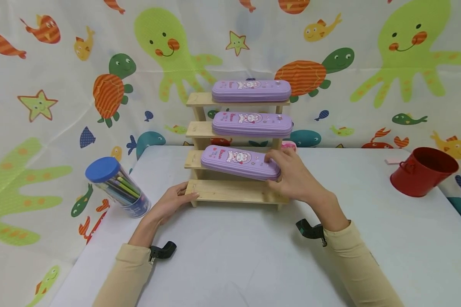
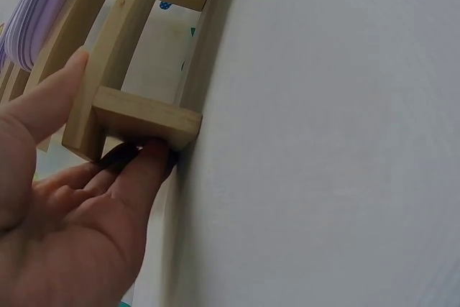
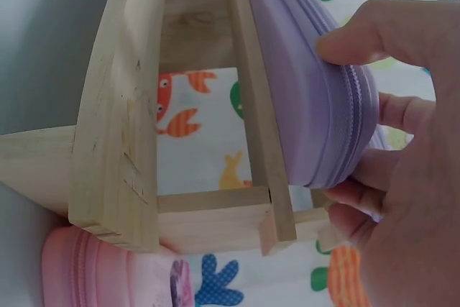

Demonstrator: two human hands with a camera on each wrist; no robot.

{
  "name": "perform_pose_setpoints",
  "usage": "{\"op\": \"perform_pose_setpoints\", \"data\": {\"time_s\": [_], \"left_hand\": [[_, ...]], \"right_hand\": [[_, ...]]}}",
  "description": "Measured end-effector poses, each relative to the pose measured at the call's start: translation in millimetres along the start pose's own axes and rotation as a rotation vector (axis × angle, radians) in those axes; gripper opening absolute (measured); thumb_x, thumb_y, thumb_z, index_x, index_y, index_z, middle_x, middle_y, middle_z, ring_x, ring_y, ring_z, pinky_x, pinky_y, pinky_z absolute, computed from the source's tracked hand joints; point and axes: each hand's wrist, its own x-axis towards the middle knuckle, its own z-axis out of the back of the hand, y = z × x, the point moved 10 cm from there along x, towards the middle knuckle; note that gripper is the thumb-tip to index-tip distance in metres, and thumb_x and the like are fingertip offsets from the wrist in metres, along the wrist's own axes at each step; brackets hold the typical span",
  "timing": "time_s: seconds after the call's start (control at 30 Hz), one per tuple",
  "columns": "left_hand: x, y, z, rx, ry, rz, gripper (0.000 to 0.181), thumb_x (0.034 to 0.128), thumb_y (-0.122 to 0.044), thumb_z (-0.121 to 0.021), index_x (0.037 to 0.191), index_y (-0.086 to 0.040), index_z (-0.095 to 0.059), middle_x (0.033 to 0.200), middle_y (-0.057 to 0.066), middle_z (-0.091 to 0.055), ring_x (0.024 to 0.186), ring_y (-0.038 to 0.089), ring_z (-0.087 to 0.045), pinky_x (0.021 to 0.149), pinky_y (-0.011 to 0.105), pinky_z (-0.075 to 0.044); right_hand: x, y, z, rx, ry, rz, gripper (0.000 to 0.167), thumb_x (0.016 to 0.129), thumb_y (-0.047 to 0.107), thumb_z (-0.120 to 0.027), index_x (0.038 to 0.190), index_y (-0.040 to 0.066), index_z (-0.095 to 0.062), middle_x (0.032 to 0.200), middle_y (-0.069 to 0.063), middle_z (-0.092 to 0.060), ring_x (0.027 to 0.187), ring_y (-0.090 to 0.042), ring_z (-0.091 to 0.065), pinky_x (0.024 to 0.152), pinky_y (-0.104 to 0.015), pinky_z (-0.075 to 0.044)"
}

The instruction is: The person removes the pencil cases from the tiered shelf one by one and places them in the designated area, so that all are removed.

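Observation:
A tiered wooden rack (image 1: 230,190) stands on the white table. My left hand (image 1: 171,200) grips the left end of its lowest shelf, thumb on top and fingers beneath, as the left wrist view shows. On the shelf above lies a purple zippered pencil case (image 1: 238,161), set askew with its right end nearer to me. My right hand (image 1: 292,174) holds that right end between thumb and fingers; the zipper edge (image 3: 352,116) shows in the right wrist view. Two matching purple cases, an upper one (image 1: 251,91) and a middle one (image 1: 251,123), lie on the top two shelves.
A clear jar of pens with a blue lid (image 1: 119,187) leans at the left. At the far right stands a red bucket (image 1: 422,172), a small pink item (image 1: 394,161) beside it. Behind the rack lies a pink case (image 3: 108,267). A sea-animal curtain (image 1: 230,42) hangs behind.

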Motion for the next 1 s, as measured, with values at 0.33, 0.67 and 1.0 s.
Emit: {"op": "perform_pose_setpoints", "data": {"time_s": [0.33, 0.67, 1.0], "left_hand": [[-1.0, -3.2, -1.8, 0.020, 0.005, 0.001, 0.086, 0.0948, -0.038, -0.067, 0.158, -0.003, -0.020, 0.159, 0.019, -0.035, 0.146, 0.033, -0.037, 0.121, 0.049, -0.029], [-0.7, -1.7, -0.7, 0.020, 0.021, -0.008, 0.084, 0.0967, -0.036, -0.065, 0.158, -0.002, -0.018, 0.159, 0.020, -0.035, 0.144, 0.032, -0.040, 0.120, 0.049, -0.031], [-0.4, -0.7, -0.5, 0.004, 0.037, -0.011, 0.086, 0.0962, -0.037, -0.065, 0.158, -0.002, -0.017, 0.159, 0.020, -0.034, 0.144, 0.032, -0.039, 0.120, 0.048, -0.032]], "right_hand": [[-3.8, 0.5, -1.6, 0.024, 0.040, -0.015, 0.052, 0.072, 0.024, -0.071, 0.119, 0.015, -0.053, 0.122, -0.005, -0.061, 0.123, -0.028, -0.043, 0.106, -0.049, -0.036], [-5.3, 6.4, -3.8, 0.024, 0.053, -0.035, 0.056, 0.068, 0.022, -0.073, 0.120, 0.017, -0.054, 0.129, -0.004, -0.059, 0.127, -0.026, -0.042, 0.106, -0.051, -0.042], [-7.4, 20.5, 18.3, 0.026, -0.121, 0.112, 0.043, 0.065, 0.016, -0.075, 0.106, 0.016, -0.060, 0.121, -0.003, -0.064, 0.117, -0.024, -0.046, 0.099, -0.045, -0.043]]}}
